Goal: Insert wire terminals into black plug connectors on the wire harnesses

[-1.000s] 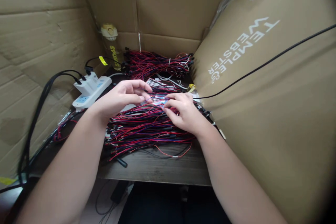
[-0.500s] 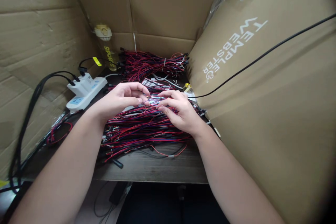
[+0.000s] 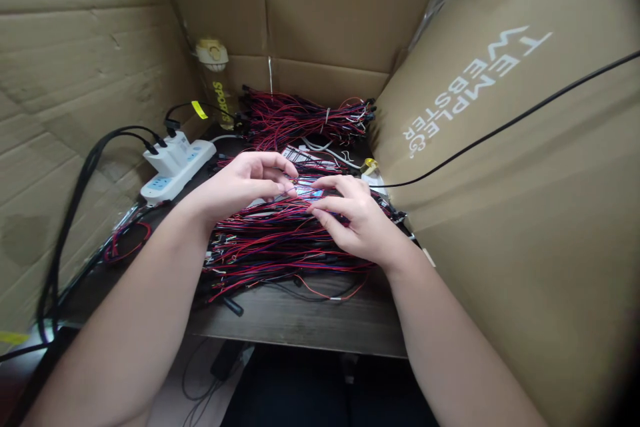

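Over the middle of a wide spread of thin red, black and blue wires [image 3: 280,247], my two hands work close together. My left hand [image 3: 255,177] has its thumb and fingers pinched on a thin wire, with the fingertips pointing right. Facing it, my right hand [image 3: 350,213] holds thin wire between its thumb and fingertips. A bright bluish-white surface [image 3: 311,190] shows in the gap between the hands, partly covered by wires. The exact wire ends in my fingers are too small to make out.
Behind the hands lies a tied wire bundle [image 3: 305,117]. A white power strip [image 3: 180,170] with plugs stands left, near a bottle [image 3: 213,57]. Cardboard walls [image 3: 470,180] enclose the table [image 3: 310,327]; a black cable [image 3: 480,133] crosses at right. A black cylinder [image 3: 233,307] lies near the front edge.
The whole view has shifted, so the scene sits slightly farther right. My right-hand fingers have spread a little apart; both hands stay over the wires.
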{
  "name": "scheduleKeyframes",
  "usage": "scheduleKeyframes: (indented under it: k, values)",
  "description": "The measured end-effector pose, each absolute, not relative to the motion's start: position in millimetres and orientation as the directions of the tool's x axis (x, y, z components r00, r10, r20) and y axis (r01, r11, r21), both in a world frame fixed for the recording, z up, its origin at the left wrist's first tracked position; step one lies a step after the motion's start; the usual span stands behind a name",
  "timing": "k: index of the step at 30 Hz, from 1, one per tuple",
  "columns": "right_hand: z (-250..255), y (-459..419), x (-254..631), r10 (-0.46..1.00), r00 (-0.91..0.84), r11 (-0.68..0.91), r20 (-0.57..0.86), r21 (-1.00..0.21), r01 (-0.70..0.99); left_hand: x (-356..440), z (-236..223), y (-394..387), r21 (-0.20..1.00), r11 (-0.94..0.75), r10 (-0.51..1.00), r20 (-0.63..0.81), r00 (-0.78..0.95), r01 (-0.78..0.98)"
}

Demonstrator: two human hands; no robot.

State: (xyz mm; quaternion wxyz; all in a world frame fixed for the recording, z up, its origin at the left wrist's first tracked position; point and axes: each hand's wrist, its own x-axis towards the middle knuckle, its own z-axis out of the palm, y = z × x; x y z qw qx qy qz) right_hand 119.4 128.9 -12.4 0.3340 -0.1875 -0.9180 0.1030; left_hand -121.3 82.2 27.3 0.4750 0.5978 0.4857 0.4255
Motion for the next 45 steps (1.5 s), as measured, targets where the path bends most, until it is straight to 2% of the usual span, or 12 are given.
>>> scheduleKeyframes:
  k: [6, 11, 20, 25, 27, 32, 37, 40, 43, 45]
  values:
    - [-5, 123, 116, 0.362, -0.604, 0.931, 0.710, -0.244, 0.271, -122, 22, 85, 0.970, -0.104, 0.981, 0.064, 0.185, 0.218]
    - [-10, 118, 107, 0.325, -0.716, 0.931, 0.618, -0.344, 0.126, -122, 20, 86, 0.966, -0.105, 0.980, 0.061, 0.188, 0.236]
    - [-18, 115, 98, 0.449, -0.734, 0.875, 0.509, -0.419, 0.245, -116, 23, 83, 0.981, -0.072, 0.983, 0.039, 0.179, 0.181]
    - [-22, 113, 95, 0.477, -0.726, 0.861, 0.496, -0.430, 0.272, -111, 25, 81, 0.991, -0.057, 0.970, 0.028, 0.240, 0.117]
    - [-24, 111, 95, 0.499, -0.709, 0.842, 0.498, -0.471, 0.262, -110, 27, 79, 0.989, -0.072, 0.967, 0.039, 0.250, 0.125]
    - [-28, 112, 94, 0.635, -0.567, 0.724, 0.525, -0.660, 0.200, -116, 30, 76, 0.937, -0.216, 0.955, 0.145, 0.259, 0.275]
    - [-29, 116, 97, 0.698, -0.516, 0.651, 0.496, -0.739, 0.171, -125, 32, 73, 0.789, -0.321, 0.943, 0.214, 0.255, 0.525]
    - [-29, 118, 98, 0.700, -0.512, 0.653, 0.497, -0.736, 0.179, -131, 33, 72, 0.712, -0.279, 0.957, 0.150, 0.248, 0.644]
    - [-29, 119, 98, 0.701, -0.516, 0.654, 0.493, -0.732, 0.190, -135, 34, 71, 0.728, -0.218, 0.957, 0.029, 0.288, 0.650]
    - [-29, 119, 98, 0.700, -0.514, 0.655, 0.496, -0.733, 0.185, -136, 33, 71, 0.752, -0.219, 0.944, 0.001, 0.331, 0.622]
